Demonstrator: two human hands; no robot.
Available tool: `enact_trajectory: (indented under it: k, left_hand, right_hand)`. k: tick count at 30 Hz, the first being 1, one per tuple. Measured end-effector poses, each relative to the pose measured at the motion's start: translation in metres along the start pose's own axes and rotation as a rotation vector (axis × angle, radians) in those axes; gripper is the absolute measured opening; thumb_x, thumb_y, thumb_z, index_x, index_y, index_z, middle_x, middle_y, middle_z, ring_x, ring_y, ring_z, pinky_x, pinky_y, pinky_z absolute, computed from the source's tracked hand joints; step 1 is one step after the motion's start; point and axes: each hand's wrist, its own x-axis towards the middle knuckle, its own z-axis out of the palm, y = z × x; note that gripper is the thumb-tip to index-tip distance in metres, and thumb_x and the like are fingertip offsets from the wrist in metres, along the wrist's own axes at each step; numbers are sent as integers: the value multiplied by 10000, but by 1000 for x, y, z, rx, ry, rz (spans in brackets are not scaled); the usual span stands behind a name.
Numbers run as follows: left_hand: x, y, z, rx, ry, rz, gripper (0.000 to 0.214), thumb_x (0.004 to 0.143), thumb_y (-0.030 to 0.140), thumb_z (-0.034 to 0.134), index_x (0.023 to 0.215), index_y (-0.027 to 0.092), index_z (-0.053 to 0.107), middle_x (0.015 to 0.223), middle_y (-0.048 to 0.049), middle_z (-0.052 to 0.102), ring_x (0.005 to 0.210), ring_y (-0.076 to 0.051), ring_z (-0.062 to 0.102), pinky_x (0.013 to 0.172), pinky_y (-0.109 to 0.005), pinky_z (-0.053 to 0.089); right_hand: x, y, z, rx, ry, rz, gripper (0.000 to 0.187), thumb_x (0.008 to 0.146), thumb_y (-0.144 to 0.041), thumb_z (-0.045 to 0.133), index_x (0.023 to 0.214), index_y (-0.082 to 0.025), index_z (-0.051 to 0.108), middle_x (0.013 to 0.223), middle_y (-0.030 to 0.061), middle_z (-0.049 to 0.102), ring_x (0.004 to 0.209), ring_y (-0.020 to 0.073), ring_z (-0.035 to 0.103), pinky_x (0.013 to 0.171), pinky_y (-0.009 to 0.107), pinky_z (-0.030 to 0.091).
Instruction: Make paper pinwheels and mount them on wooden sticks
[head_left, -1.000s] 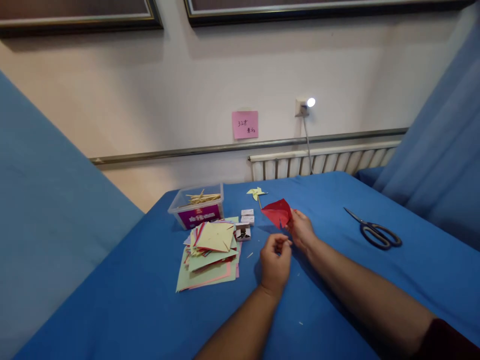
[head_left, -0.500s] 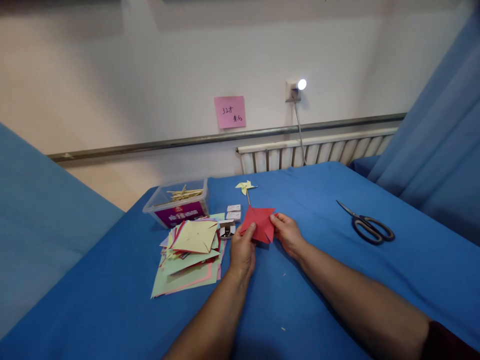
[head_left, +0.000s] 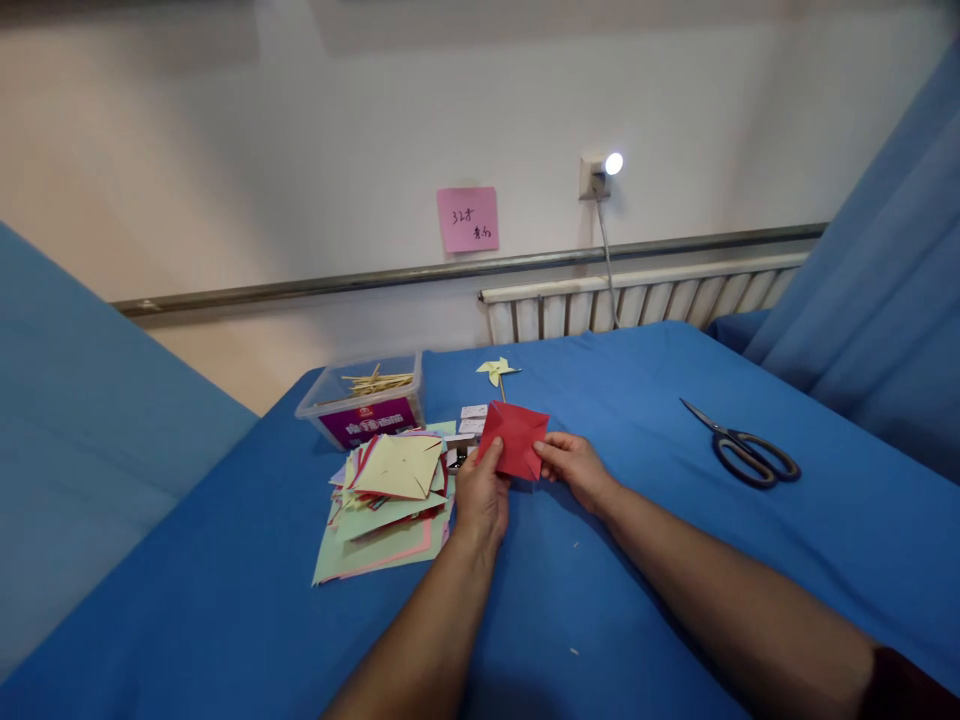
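Note:
A red paper square [head_left: 517, 438], slit in from its corners, is raised above the table between my two hands. My left hand [head_left: 484, 490] pinches its left edge, with the thumb on top. At the right corner, my right hand [head_left: 574, 466] grips the paper between thumb and fingers. Just behind it lies a pale yellow paper pinwheel [head_left: 496, 371] on a stick, its lower end hidden by the red paper. To the left rests a pile of coloured paper [head_left: 397, 465], with a slit yellow square on top. A small open box [head_left: 460, 455] with dark contents is partly covered by my left hand.
A clear plastic tub [head_left: 307, 408] of thin wooden sticks stands at the back left. Small white boxes [head_left: 472, 420] sit beside it. Black-handled scissors [head_left: 750, 455] lie on the right of the blue cloth [head_left: 652, 590]. A radiator [head_left: 630, 305] runs behind the table.
The red paper has been turned and tilted up in my hands, so its face and slits look different. My right fingers have shifted down along its right edge. The view has moved slightly left.

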Motion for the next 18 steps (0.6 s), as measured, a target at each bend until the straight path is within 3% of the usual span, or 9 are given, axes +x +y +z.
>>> enact_trajectory:
  k: [7,10,12,15,18]
  left_hand:
    - [-3,3,-2,16,-5,-62,275,639,257,789,857,138,672,827,-56,720,696,-159,660,667,-279,495]
    - [-2,4,-3,54,58,-51,296,631,263,790,871,160,650,836,-43,706,710,-153,658,640,-256,480]
    - [-2,5,-4,84,94,-19,299,635,279,788,872,165,645,847,-38,697,722,-142,655,646,-242,473]
    - [-2,7,-4,94,72,-63,289,672,341,768,860,156,649,858,-54,695,717,-134,649,664,-249,479]
    - [-4,10,-1,37,-40,-195,359,737,463,702,885,139,669,900,-100,706,775,-170,666,693,-279,499]
  right_hand:
    - [-1,-2,2,-22,37,-53,367,724,-501,687,594,-189,544,446,-70,461,366,58,344,388,204,242]
    - [1,-3,0,-64,152,-91,383,758,-521,637,579,-201,528,430,-70,454,334,61,318,360,210,230]
    - [2,-3,-1,-171,248,-169,362,793,-498,597,597,-194,577,486,-35,542,357,72,390,380,213,293]
    - [0,-4,-3,-377,320,-346,241,839,-390,557,818,-203,708,706,19,691,513,122,573,539,253,469]
    - [-4,-5,-4,-607,237,-572,267,864,-255,507,1027,-247,720,962,44,725,830,179,671,822,326,522]
